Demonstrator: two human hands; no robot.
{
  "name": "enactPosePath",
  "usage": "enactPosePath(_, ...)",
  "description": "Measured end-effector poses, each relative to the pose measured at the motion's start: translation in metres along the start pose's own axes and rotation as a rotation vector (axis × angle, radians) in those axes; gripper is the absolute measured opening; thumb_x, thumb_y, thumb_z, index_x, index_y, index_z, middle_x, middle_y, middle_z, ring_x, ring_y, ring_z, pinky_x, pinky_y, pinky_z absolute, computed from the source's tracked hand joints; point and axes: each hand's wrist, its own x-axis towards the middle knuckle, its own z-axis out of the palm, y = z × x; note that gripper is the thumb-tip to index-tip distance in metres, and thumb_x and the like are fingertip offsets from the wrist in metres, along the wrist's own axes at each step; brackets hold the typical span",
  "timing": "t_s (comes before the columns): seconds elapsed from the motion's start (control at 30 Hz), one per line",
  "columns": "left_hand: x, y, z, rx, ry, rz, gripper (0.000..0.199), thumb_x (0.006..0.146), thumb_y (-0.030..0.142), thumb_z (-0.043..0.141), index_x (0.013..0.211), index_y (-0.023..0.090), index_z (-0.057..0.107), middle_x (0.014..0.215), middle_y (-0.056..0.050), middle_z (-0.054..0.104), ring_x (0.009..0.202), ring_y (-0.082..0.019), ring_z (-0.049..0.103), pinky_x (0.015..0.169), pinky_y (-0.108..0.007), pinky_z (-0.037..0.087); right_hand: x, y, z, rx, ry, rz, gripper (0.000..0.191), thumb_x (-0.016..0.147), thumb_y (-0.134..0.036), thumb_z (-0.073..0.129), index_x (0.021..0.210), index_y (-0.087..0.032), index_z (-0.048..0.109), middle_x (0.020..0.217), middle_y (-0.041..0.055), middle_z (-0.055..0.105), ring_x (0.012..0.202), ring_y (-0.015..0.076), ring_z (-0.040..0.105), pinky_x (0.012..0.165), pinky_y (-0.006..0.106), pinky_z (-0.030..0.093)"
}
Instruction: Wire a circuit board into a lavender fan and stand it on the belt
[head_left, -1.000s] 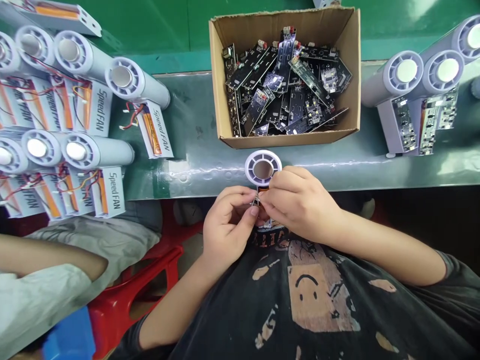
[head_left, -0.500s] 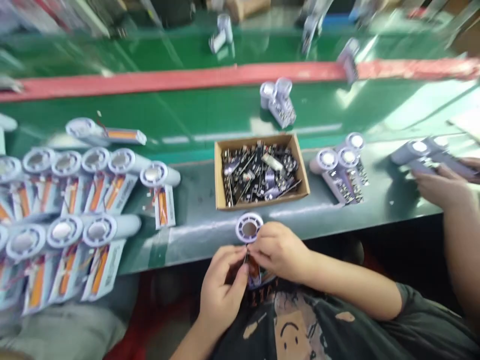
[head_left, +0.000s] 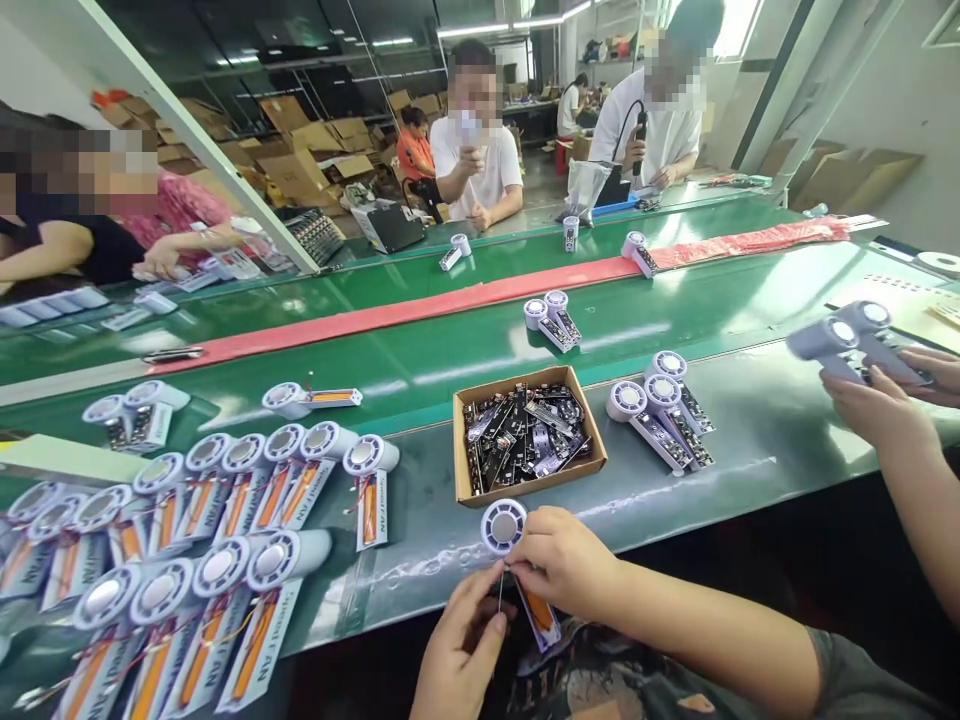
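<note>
At the near edge of the grey-green metal bench (head_left: 420,565), just in front of the open brown cardboard box (head_left: 540,478), is a pale lilac-grey plastic handheld fan (head_left: 503,527) with a round, slotted head. Its open handle points toward the person and shows a long orange battery (head_left: 537,610). Beside that handle, the left hand (head_left: 459,640) has its grip closed on a thin flat piece (head_left: 501,590), seen edge-on, between thumb and fingers. The right hand (head_left: 566,560) reaches over the handle from the other side, its fingertips meeting the left hand's just below the fan's head; I cannot tell whether its grip pinches anything there.

Black rectangular circuit boards (head_left: 525,435) lie heaped inside the box. To the left stand rows of similar fans with orange batteries (head_left: 277,565), and one single fan (head_left: 370,500) lies nearer the box. To the right of the box, three fans with circuit boards in their handles (head_left: 664,420) sit close together. Farther right, a co-worker's hands (head_left: 877,405) hold two grey fans (head_left: 825,340). Beyond the bench, a red strip (head_left: 480,297) runs along a green surface (head_left: 420,350).
</note>
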Motion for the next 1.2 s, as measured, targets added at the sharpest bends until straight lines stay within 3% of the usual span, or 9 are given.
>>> enactPosePath(0.13, 0.011, 0.002, -0.006, -0.051, -0.057, -0.051, 0.055, 0.073, 0.050, 0.076, 0.121, 0.025, 0.065, 0.125, -0.009, 0.066, 0.108, -0.025, 0.066, 0.097, -0.036, 0.054, 0.006, 0.003, -0.001, -0.002, -0.015, 0.063, 0.014, 0.086, -0.025, 0.068, 0.098, -0.019, 0.071, 0.082, 0.0053, 0.068, 0.079, 0.0179, 0.060, 0.074, 0.030, 0.046)
enactPosePath(0.27, 0.015, 0.010, -0.004, -0.149, -0.095, -0.101, 0.059, 0.065, 0.045, 0.083, 0.116, 0.024, 0.063, 0.116, -0.008, 0.067, 0.100, -0.024, 0.067, 0.086, -0.033, 0.055, 0.003, -0.003, -0.019, 0.027, -0.033, 0.145, 0.028, 0.082, -0.030, 0.073, 0.107, -0.019, 0.067, 0.087, 0.0053, 0.068, 0.083, 0.0186, 0.061, 0.076, 0.030, 0.046)
enactPosePath(0.4, 0.006, 0.019, 0.017, -0.363, -0.091, -0.152, 0.060, 0.067, 0.047, 0.082, 0.117, 0.028, 0.054, 0.115, -0.006, 0.066, 0.083, -0.019, 0.066, 0.066, -0.027, 0.053, -0.015, -0.023, -0.042, 0.120, -0.191, 0.260, 0.031, 0.074, -0.046, 0.077, 0.087, -0.020, 0.067, 0.077, 0.0014, 0.064, 0.069, 0.0161, 0.056, 0.063, 0.026, 0.039)
enactPosePath(0.53, 0.001, 0.023, 0.033, -0.396, -0.114, -0.112, 0.054, 0.070, 0.044, 0.082, 0.111, 0.027, 0.053, 0.109, -0.004, 0.064, 0.084, -0.018, 0.065, 0.075, -0.030, 0.054, -0.028, -0.037, -0.050, 0.233, -0.367, 0.433, 0.026, 0.076, -0.044, 0.073, 0.079, -0.020, 0.062, 0.070, -0.0010, 0.061, 0.059, 0.0119, 0.045, 0.055, 0.025, 0.026)
enactPosePath(0.6, 0.002, 0.020, 0.033, -0.351, -0.140, -0.083, 0.053, 0.074, 0.047, 0.078, 0.116, 0.026, 0.054, 0.111, -0.005, 0.063, 0.088, -0.019, 0.065, 0.080, -0.033, 0.055, -0.029, -0.035, -0.049, 0.304, -0.342, 0.524, 0.010, 0.080, -0.027, 0.063, 0.076, -0.019, 0.058, 0.068, -0.0018, 0.057, 0.058, 0.0104, 0.041, 0.055, 0.024, 0.025)
enactPosePath(0.7, 0.004, 0.014, 0.025, -0.221, -0.171, -0.024, 0.055, 0.083, 0.052, 0.067, 0.129, 0.026, 0.051, 0.114, -0.007, 0.062, 0.089, -0.019, 0.065, 0.086, -0.037, 0.056, -0.031, -0.025, -0.043, 0.606, -0.269, 0.628, 0.009, 0.077, -0.015, 0.057, 0.070, -0.019, 0.051, 0.064, -0.0037, 0.052, 0.060, 0.0100, 0.042, 0.057, 0.023, 0.030)
enactPosePath(0.9, 0.011, 0.007, 0.024, 0.399, -0.113, 0.302, 0.042, 0.088, 0.034, 0.056, 0.128, 0.022, 0.059, 0.111, -0.011, 0.062, 0.104, -0.026, 0.061, 0.100, -0.047, 0.049, -0.036, -0.013, -0.018, 1.209, -0.183, 0.762, 0.018, 0.084, -0.039, 0.047, 0.084, -0.021, 0.043, 0.068, -0.0035, 0.060, 0.053, 0.0099, 0.055, 0.056, 0.025, 0.044)
enactPosePath(1.03, 0.021, 0.012, 0.029, 0.609, -0.078, 0.424, 0.047, 0.089, 0.027, 0.050, 0.135, 0.024, 0.055, 0.122, -0.013, 0.058, 0.116, -0.028, 0.057, 0.104, -0.050, 0.045, -0.028, -0.010, -0.003, 1.261, -0.109, 0.790, 0.025, 0.081, -0.045, 0.049, 0.087, -0.022, 0.041, 0.059, -0.0087, 0.053, 0.044, 0.0069, 0.047, 0.050, 0.022, 0.039)
enactPosePath(1.2, 0.033, 0.018, 0.022, 0.628, -0.017, 0.432, 0.049, 0.088, 0.025, 0.049, 0.137, 0.026, 0.053, 0.117, -0.011, 0.061, 0.107, -0.026, 0.060, 0.096, -0.047, 0.051, -0.018, -0.008, 0.000, 1.230, -0.092, 0.756, 0.023, 0.079, -0.039, 0.058, 0.084, -0.022, 0.043, 0.057, -0.0100, 0.051, 0.045, 0.0050, 0.044, 0.046, 0.019, 0.033)
